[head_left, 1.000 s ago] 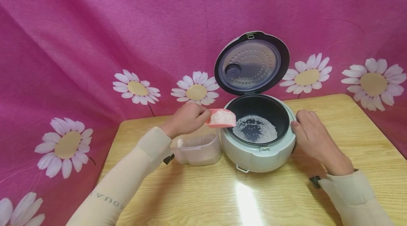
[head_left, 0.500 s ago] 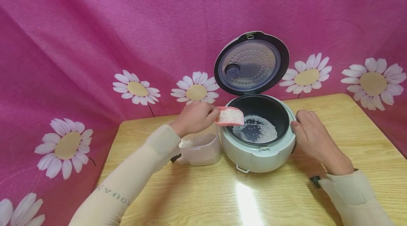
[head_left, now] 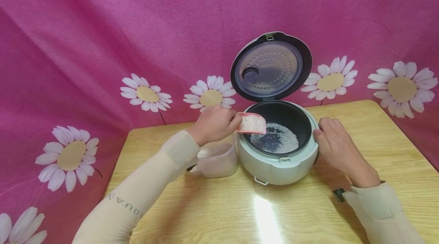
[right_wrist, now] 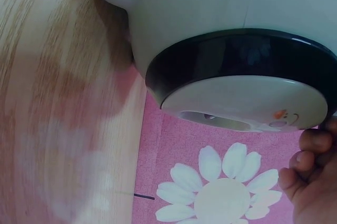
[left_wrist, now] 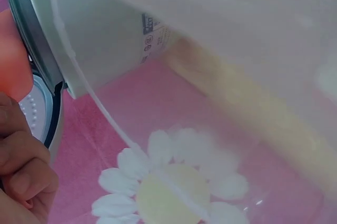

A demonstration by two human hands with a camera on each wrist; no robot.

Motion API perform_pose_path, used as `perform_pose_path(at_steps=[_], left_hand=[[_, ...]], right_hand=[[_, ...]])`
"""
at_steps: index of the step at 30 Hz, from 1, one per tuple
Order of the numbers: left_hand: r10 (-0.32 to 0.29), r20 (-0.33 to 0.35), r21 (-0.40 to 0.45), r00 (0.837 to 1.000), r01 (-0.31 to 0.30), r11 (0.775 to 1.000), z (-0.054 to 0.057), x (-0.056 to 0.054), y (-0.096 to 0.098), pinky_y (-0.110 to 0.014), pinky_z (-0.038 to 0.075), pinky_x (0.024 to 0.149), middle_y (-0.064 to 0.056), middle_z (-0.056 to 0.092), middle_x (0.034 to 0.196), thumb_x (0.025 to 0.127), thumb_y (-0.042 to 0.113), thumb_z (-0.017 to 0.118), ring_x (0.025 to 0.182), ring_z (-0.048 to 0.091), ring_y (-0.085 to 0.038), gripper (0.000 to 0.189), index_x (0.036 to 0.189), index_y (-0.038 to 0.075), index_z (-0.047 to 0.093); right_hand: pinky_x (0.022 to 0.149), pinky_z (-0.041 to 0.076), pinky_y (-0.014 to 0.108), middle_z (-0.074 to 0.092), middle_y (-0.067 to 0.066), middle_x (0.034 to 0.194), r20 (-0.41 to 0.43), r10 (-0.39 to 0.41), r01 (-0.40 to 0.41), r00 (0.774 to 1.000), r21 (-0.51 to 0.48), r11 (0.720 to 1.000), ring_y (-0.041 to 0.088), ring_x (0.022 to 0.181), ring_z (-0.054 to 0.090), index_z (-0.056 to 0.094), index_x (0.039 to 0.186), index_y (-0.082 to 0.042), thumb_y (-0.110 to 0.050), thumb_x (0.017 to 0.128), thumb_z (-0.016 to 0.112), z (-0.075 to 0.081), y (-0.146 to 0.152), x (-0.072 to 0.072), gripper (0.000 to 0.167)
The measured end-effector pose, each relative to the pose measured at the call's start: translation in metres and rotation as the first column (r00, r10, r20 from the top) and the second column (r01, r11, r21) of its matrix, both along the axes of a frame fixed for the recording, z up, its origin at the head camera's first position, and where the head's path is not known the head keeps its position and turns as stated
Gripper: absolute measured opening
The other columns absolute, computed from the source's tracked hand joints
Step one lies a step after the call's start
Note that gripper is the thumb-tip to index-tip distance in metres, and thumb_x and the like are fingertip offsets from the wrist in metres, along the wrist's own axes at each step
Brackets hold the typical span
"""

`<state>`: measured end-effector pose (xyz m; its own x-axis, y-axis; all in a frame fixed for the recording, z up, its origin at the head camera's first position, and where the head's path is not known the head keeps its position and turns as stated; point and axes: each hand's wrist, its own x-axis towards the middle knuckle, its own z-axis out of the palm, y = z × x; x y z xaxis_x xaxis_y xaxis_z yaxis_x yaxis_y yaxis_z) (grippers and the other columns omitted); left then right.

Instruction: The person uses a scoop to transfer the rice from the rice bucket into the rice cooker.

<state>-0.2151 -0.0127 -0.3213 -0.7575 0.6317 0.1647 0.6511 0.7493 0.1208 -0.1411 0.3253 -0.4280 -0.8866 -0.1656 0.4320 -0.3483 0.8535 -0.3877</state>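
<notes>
My left hand [head_left: 216,125] pinches the handle of a pink scoop [head_left: 247,132] heaped with white rice [head_left: 253,122]. The scoop is held nearly level over the left rim of the rice cooker [head_left: 277,169], its front edge above the black inner pot [head_left: 297,120]. More rice [head_left: 289,140] lies in a ring on the pot's bottom. At the cooker's right side my right hand [head_left: 337,150] grips its edge, thumb near the rim; the right wrist view shows curled fingers [right_wrist: 316,140] against the casing. Below my left hand stands a translucent container [head_left: 219,166] with rice inside, partly covered by the hand.
The cooker's lid [head_left: 274,55] stands raised at the back. Container and cooker stand side by side on a wooden table [head_left: 219,213]. Close behind the table hangs a pink cloth [head_left: 171,26] printed with daisies.
My left hand has carried the filled scoop rightward and slightly up, from beside the cooker's rim to partly over the pot. The right hand keeps its place on the cooker.
</notes>
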Motion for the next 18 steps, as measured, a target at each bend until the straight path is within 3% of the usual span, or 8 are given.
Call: perform_pose_path(at_steps=[8,11,14,18], left_hand=[[-0.029,-0.111,-0.05,0.993,0.023,0.998,0.002,0.0007,0.0049,-0.039,0.05,0.057,-0.001,0.059,0.06,0.104,0.029,0.045,0.063,0.062,-0.021,0.044,0.068,0.015,0.065],[-0.056,-0.175,-0.062,0.983,0.045,0.997,0.0028,0.0027,0.0051,-0.039,0.049,0.052,-0.001,0.058,0.058,0.103,0.028,0.047,0.059,0.061,-0.022,0.042,0.067,0.014,0.064],[-0.09,-0.276,-0.086,0.957,0.069,0.994,0.0029,0.0051,0.0051,-0.039,0.046,0.045,-0.001,0.057,0.055,0.102,0.025,0.05,0.052,0.058,-0.021,0.04,0.066,0.013,0.061],[-0.13,-0.408,-0.125,0.904,0.086,0.988,0.002,0.0075,0.006,-0.037,0.044,0.042,-0.001,0.056,0.052,0.099,0.024,0.054,0.045,0.054,-0.02,0.037,0.065,0.012,0.06]], right_hand=[[0.075,0.034,0.038,0.046,0.008,0.086,-0.008,0.004,-0.004,1.0,-0.004,1.0,0.02,0.089,0.039,0.05,0.099,-0.005,-0.017,0.102,0.046,-0.0002,0.0008,-0.0004,0.013],[0.074,0.034,0.038,0.046,0.008,0.086,-0.014,0.009,-0.009,1.0,-0.003,1.0,0.02,0.089,0.039,0.049,0.099,-0.005,-0.016,0.102,0.047,-0.0002,0.0008,-0.0008,0.012],[0.074,0.034,0.038,0.046,0.008,0.086,-0.011,0.011,-0.011,1.0,-0.003,1.0,0.021,0.088,0.039,0.049,0.099,-0.005,-0.016,0.101,0.047,0.0001,0.0008,-0.0008,0.011],[0.074,0.034,0.039,0.046,0.008,0.086,-0.01,0.011,-0.011,1.0,-0.005,1.0,0.021,0.088,0.039,0.049,0.098,-0.005,-0.015,0.101,0.046,0.0001,0.0008,-0.0006,0.012]])
